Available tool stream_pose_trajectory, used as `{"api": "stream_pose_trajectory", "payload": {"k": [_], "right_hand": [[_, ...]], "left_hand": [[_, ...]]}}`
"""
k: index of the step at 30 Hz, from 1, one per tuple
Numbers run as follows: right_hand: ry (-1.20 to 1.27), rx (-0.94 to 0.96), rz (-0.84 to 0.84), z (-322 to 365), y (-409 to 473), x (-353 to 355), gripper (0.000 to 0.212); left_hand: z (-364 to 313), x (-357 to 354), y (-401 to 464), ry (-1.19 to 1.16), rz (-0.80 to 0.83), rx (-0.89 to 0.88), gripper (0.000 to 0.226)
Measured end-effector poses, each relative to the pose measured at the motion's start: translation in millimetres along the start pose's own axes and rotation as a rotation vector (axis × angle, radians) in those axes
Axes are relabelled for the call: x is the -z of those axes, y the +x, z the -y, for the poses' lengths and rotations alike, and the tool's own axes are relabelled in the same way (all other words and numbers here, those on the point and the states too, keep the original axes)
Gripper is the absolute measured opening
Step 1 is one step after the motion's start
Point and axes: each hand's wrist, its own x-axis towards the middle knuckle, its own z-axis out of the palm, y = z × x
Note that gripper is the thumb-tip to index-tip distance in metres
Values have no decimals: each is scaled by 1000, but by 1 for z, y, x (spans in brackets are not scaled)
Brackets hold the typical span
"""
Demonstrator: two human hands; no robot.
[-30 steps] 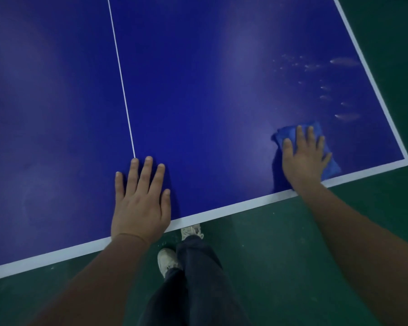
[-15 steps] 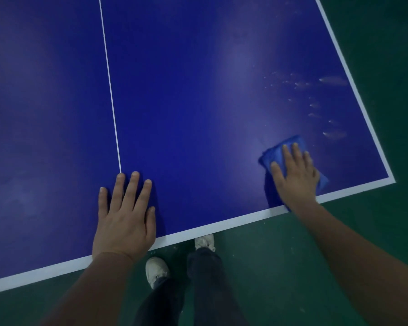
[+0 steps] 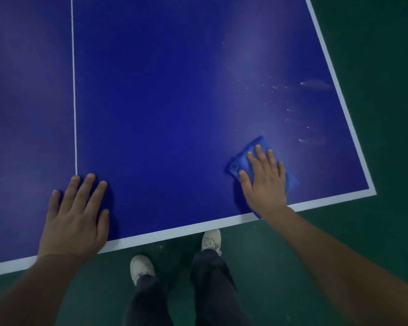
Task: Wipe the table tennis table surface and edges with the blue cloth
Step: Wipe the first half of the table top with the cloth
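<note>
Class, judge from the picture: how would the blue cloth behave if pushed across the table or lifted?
The blue cloth looks folded and soft, so it would probably droop when lifted. Pressed flat under the right hand, it likely slides easily on the smooth table, though it might bunch.

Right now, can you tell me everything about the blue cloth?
The blue cloth is a small, soft-looking rag, brighter blue than the table tennis table it lies flat on. It looks folded or bunched into a rough rectangle, set at a slant. It sits near the table's right front corner, just inside the white edge line. The right hand presses on it with spread, straight fingers, covering most of it. Pale smudges lie beyond it.
</note>
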Motion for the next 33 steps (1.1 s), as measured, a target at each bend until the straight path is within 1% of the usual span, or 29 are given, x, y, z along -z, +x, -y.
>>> {"api": "stream_pose_trajectory", "payload": {"k": [1,3,4,5,7,8,9,10,11,12,14,16,18,19,20,21,22,23,24,25,26,27,28,30,31,32,33], "right_hand": [[5,-71,-17,-9,2,-1,68],[-14,-186,-90,14,1,-8,67],[-3,-169,-130,31,-1,-11,65],[14,-72,-144,49,-5,-14,63],[14,253,-82,70,-16,-19,59],[17,384,-51,64,-16,-18,58],[25,461,-47,42,-8,-16,57],[20,467,-75,13,4,-14,56],[4,403,-92,-22,18,-11,57],[-19,286,-120,-59,33,-6,57],[-49,-5,-145,-141,59,10,62],[15,-303,-97,-201,72,31,67],[108,-551,-118,-207,75,36,67],[110,-602,-137,-187,71,33,67],[87,-561,-176,-160,63,26,66],[65,-429,-211,-128,51,16,64],[38,-227,-213,-96,35,6,61],[5,48,-184,-70,14,-2,59],[-25,300,-129,-58,-4,-8,56],[-43,478,-85,-63,-11,-9,55],[-47,551,-75,-83,-7,-6,54],[-61,485,-108,-110,4,-4,55],[-75,317,-141,-141,16,-1,56],[-60,-157,-144,-209,37,13,62],[5,-380,-133,-233,42,23,66],[83,-557,-126,-242,44,30,69],[119,-667,-135,-236,42,30,71]], "left_hand": [[-9,1,1,8,-5,39,66],[-27,4,0,-16,-18,148,66],[-44,4,2,-32,-29,185,67],[-65,4,5,-55,-41,202,67],[-110,1,17,-99,-57,185,67],[-131,-2,25,-110,-62,158,67],[-150,-5,35,-114,-59,130,68],[-167,-9,45,-113,-47,115,69],[-181,-11,54,-109,-30,117,70],[-192,-15,60,-107,-15,131,71],[-206,-23,65,-103,4,160,73],[-210,-28,65,-98,9,166,72],[-212,-30,65,-102,-4,169,71],[-212,-30,64,-103,-8,177,71],[-212,-30,63,-104,-10,186,71],[-212,-30,63,-104,-8,191,71],[-212,-30,63,-102,-3,191,70],[-211,-30,63,-99,4,190,70],[-210,-30,64,-97,12,190,70],[-209,-31,64,-99,18,190,70],[-209,-31,64,-101,21,192,70],[-209,-31,63,-102,22,196,70],[-209,-31,63,-101,22,200,69],[-209,-31,63,-97,24,198,69],[-209,-31,63,-97,25,197,69],[-209,-30,63,-99,24,197,69],[-210,-30,63,-101,20,197,69]]}}
